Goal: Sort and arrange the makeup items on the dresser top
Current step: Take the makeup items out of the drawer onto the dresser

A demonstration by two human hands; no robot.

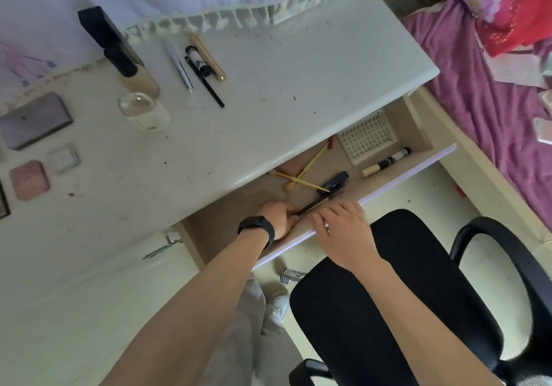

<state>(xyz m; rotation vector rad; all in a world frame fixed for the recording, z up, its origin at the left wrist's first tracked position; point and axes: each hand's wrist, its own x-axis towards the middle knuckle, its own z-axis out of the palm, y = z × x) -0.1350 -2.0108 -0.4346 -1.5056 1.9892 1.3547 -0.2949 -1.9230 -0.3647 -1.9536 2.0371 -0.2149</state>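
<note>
From the head camera I see the drawer (227,221) pulled out below the dresser top (268,110). The left hand (276,218), a black band (257,230) on its wrist, is inside the drawer with its fingers curled, pinching the near end of a thin black pencil (312,204) that lies along the drawer floor. The right hand (343,227) has its fingers bent over the top edge of the drawer front (403,173), gripping it. Deeper in the drawer lie crossed yellow sticks (301,176), a white perforated tray (366,137) and a cork-capped tube (385,163). On the dresser top a silver pen (179,63), a mascara tube (197,60), a gold tube (207,57) and a black liner stick (206,82) lie side by side, near a foundation bottle (131,66), a clear-topped jar (143,110), a grey palette (33,119) and a pink compact (30,179).
</note>
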